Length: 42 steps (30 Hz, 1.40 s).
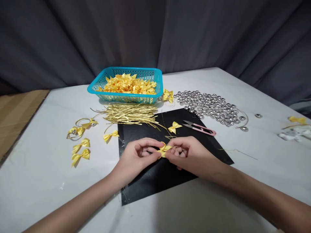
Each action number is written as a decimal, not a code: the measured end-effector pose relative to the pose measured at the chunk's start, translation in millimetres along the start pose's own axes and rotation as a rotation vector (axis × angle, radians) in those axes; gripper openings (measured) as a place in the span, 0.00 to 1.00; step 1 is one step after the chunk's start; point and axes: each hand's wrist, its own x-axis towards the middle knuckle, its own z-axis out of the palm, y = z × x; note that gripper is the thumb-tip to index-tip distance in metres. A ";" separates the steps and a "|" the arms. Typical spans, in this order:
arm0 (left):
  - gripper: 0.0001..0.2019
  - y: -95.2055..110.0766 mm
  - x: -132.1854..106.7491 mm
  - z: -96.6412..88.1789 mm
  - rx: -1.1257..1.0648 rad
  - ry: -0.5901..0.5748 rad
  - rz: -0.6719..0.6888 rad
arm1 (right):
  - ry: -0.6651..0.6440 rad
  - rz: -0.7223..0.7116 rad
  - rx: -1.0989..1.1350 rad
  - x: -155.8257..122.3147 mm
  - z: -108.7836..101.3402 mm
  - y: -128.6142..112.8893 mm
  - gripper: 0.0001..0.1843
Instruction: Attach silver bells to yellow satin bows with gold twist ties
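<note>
Between my two hands, above the black mat (155,184), is a yellow ribbon bow (164,149). My left hand (143,152) pinches its left side between thumb and fingers. On the other side, my right hand (187,153) grips the bow with thumb and fingertips; its other fingers are curled in and partly hidden. Just beyond the hands another yellow bow (174,127) lies on the mat. Pink-handled thread snips (200,127) rest to its right with the blades pointing left.
A turquoise basket (125,95) full of yellow bows stands at the back. Before it lies a pile of gold twist ties (131,114). Silver beads (209,106) are heaped at the right. Several loose bows (81,157) lie at the left, and a small grey-white figure (291,134) far right.
</note>
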 end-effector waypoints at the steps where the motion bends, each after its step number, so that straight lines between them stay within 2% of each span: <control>1: 0.08 1.0 0.5 -0.9 0.008 -0.036 -0.009 | -0.016 0.003 -0.008 0.1 -1.2 -0.4 0.03; 4: 0.10 3.6 0.8 -3.7 0.021 -0.133 -0.054 | -0.048 0.027 0.007 0.1 -2.3 -0.8 0.05; 7: 0.09 4.6 0.0 -5.8 0.015 -0.177 -0.069 | -0.072 0.039 0.051 -0.1 -2.5 1.4 0.07; 12: 0.11 2.3 -0.3 -6.2 -0.003 -0.158 -0.049 | -0.093 -0.036 0.174 -0.7 -5.8 4.3 0.09; 14: 0.11 1.0 0.2 -6.4 0.007 -0.126 -0.050 | -0.074 -0.033 0.169 -0.9 -5.9 4.1 0.09; 19: 0.10 1.1 1.0 -9.5 -0.009 -0.073 -0.053 | -0.123 0.008 0.097 0.9 -4.4 4.1 0.08; 21: 0.10 1.9 1.3 -10.5 -0.013 -0.072 -0.021 | -0.033 -0.028 0.113 2.6 -7.6 3.9 0.09; 23: 0.10 1.7 2.0 -10.7 0.018 -0.073 0.003 | 0.122 -0.098 0.138 3.4 -13.8 2.4 0.11; 26: 0.14 -1.1 3.2 -10.2 0.063 -0.085 0.012 | 0.284 -0.218 0.112 0.9 -23.1 -2.0 0.12; 29: 0.17 -5.3 4.3 -9.9 0.045 -0.097 0.053 | 0.295 -0.310 0.023 -4.7 -25.3 -4.8 0.10; 32: 0.19 -7.3 5.0 -9.7 -0.071 -0.113 0.085 | 0.288 -0.355 0.000 -9.2 -20.7 -3.2 0.14; 36: 0.09 -4.6 5.5 -9.7 -0.007 -0.130 0.090 | 0.321 -0.432 -0.095 -12.1 -16.3 1.0 0.06; 38: 0.07 -2.4 5.4 -9.7 0.061 -0.124 0.048 | 0.392 -0.548 -0.214 -13.5 -17.1 1.8 0.04; 40: 0.11 -0.5 5.3 -9.7 0.103 -0.125 -0.010 | 0.476 -0.681 -0.353 -15.0 -18.8 1.9 0.04; 42: 0.13 0.6 5.0 -9.8 0.143 -0.131 -0.038 | 0.503 -0.786 -0.471 -16.1 -20.5 2.1 0.04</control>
